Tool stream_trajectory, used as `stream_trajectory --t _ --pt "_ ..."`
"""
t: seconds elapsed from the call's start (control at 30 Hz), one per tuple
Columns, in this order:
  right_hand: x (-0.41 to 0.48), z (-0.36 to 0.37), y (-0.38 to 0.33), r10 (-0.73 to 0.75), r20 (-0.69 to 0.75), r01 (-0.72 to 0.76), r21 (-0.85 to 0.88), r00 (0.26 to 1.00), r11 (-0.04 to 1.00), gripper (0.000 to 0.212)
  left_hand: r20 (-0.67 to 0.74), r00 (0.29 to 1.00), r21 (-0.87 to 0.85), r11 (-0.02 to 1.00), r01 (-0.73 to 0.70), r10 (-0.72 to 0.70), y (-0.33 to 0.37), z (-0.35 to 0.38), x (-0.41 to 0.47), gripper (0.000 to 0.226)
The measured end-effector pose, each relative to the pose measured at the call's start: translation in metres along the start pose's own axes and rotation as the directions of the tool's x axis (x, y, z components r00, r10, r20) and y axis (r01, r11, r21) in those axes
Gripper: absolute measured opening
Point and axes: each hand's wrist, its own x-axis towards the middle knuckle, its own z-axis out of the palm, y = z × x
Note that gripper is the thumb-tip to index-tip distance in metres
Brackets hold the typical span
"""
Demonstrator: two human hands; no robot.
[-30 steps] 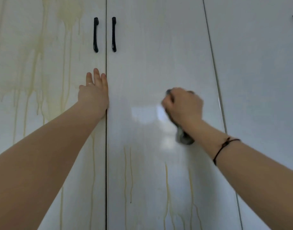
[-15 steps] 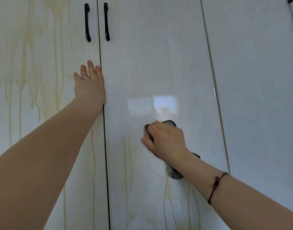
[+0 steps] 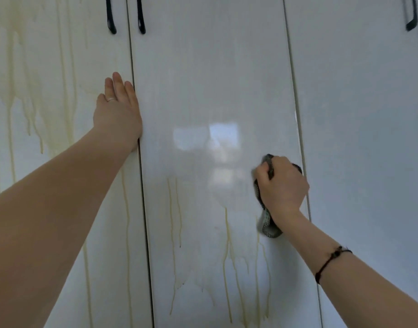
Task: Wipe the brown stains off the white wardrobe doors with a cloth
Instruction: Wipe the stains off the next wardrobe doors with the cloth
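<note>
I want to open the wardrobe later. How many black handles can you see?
3. The left handle and middle handle flank the seam up top; the right handle is in the top right corner. All run off the frame, so others may be hidden.

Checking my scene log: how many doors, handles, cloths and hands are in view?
Doors: 3
Handles: 3
Cloth: 1
Hands: 2
Total: 9

Cloth (image 3: 268,227): at middle door (image 3: 203,79) right edge, mostly hidden under right hand (image 3: 283,188). Black handle (image 3: 140,17), middle door top left: upper end cut off. Brown stains (image 3: 227,226), lower middle door: bottoms cut off.
</note>
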Motion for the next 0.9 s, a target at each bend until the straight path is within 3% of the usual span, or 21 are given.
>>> stream_trajectory --t 0.1,0.17,0.23,0.27,0.3,0.37,0.4,0.47,0.63,0.7,0.77,0.83,0.9 --pt "-0.069 0.006 -0.022 -0.310 0.065 0.308 0.041 0.948 0.950 0.029 0.055 0.999 -0.024 1.000 0.004 -0.003 0.007 0.003 -0.017 0.086" --pt "-0.084 0.012 -0.037 -0.571 0.028 0.567 0.082 0.821 0.820 0.027 0.098 0.995 -0.031 0.999 0.028 -0.025 0.011 0.000 -0.024 0.087" --pt "-0.058 0.011 -0.043 -0.693 0.064 0.686 0.100 0.719 0.721 0.025 0.131 0.990 -0.017 0.999 0.045 -0.043 0.013 -0.002 -0.026 0.088" --pt "-0.038 0.010 -0.043 -0.684 0.095 0.681 0.070 0.723 0.729 0.024 0.138 0.989 -0.003 0.999 0.047 -0.046 0.013 -0.002 -0.027 0.089" --pt "-0.017 0.007 -0.041 -0.618 0.116 0.619 0.032 0.777 0.785 0.025 0.139 0.989 0.010 0.999 0.046 -0.047 0.012 -0.001 -0.027 0.090" --pt "0.021 -0.001 -0.028 -0.349 0.090 0.352 -0.020 0.933 0.936 0.027 0.147 0.988 0.020 0.999 0.044 -0.046 0.012 0.000 -0.027 0.090" --pt "0.032 -0.004 -0.019 -0.210 0.061 0.212 -0.025 0.976 0.977 0.028 0.149 0.988 0.021 0.999 0.046 -0.049 0.013 0.000 -0.028 0.092" --pt "0.032 -0.005 0.002 -0.027 0.042 0.028 -0.025 0.999 0.999 0.027 0.156 0.986 0.030 0.998 0.062 -0.066 0.015 0.000 -0.030 0.097" --pt "-0.055 -0.012 0.021 0.194 0.057 -0.195 0.010 0.979 0.981 0.028 0.169 0.982 0.041 0.996 0.080 -0.086 0.018 0.006 -0.037 0.103" --pt "-0.094 -0.009 0.006 0.117 0.093 -0.118 0.013 0.989 0.993 0.029 0.182 0.979 0.047 0.996 0.081 -0.088 0.020 0.013 -0.041 0.103" --pt "-0.115 0.003 -0.019 -0.104 0.099 0.101 0.029 0.990 0.994 0.028 0.196 0.976 0.059 0.995 0.086 -0.096 0.022 0.019 -0.044 0.104" --pt "-0.105 0.015 -0.046 -0.370 0.069 0.366 0.064 0.926 0.928 0.029 0.204 0.974 0.058 0.995 0.085 -0.096 0.023 0.023 -0.046 0.104" --pt "-0.064 0.022 -0.068 -0.504 0.107 0.501 0.055 0.857 0.864 0.029 0.202 0.975 0.039 0.996 0.085 -0.092 0.022 0.023 -0.045 0.105"
